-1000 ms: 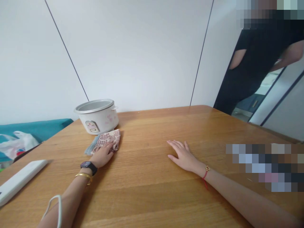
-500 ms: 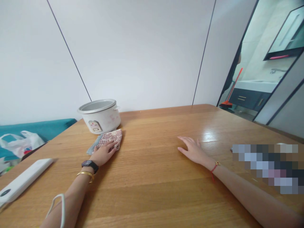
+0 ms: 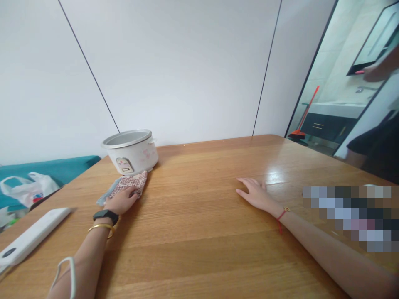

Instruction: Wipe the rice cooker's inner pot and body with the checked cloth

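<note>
My left hand (image 3: 122,200) presses on a folded red-and-white checked cloth (image 3: 132,182) with a bluish edge, its fingers gripping the near side. The cloth lies on the wooden table (image 3: 199,232), just in front of a white rice cooker (image 3: 137,155). The cooker has no lid on, and its grey rim faces up. Some of the cloth is hidden under my palm. Resting at the right of the table is my right hand (image 3: 255,194), fingers stretched out and holding nothing.
A long white device (image 3: 34,236) lies at the table's left edge. Beyond it, a plastic bag (image 3: 29,189) sits on a teal bench (image 3: 71,166). A blurred-out item (image 3: 352,216) is at the right edge. Another person (image 3: 383,124) stands by the doorway, near an orange broom (image 3: 299,133).
My left hand has slid the cloth to the left across the table. My right hand has hardly moved. A person has come into view at the far right.
</note>
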The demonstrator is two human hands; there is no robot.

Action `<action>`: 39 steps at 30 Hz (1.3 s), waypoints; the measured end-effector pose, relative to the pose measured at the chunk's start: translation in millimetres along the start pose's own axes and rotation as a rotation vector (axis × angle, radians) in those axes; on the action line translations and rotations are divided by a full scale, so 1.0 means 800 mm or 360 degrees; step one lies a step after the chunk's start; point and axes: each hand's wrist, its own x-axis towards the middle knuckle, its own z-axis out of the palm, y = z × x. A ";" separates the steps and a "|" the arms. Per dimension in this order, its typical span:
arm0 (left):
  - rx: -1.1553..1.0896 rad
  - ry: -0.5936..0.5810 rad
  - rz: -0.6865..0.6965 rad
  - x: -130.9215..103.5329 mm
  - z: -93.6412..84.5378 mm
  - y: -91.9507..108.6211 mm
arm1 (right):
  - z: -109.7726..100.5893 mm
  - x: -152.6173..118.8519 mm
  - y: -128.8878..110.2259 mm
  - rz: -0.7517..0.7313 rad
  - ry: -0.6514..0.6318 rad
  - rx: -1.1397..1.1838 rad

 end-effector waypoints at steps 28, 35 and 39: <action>-0.0327 -0.0018 0.0874 -0.032 0.038 0.102 | 0.004 -0.001 0.004 -0.0003 -0.0033 -0.0052; -0.0283 -0.0015 0.0865 -0.035 0.041 0.105 | 0.011 -0.001 0.012 -0.0018 -0.0022 -0.0078; -0.0233 -0.0037 0.0844 -0.034 0.042 0.106 | 0.007 -0.002 0.010 -0.0045 -0.0039 -0.0091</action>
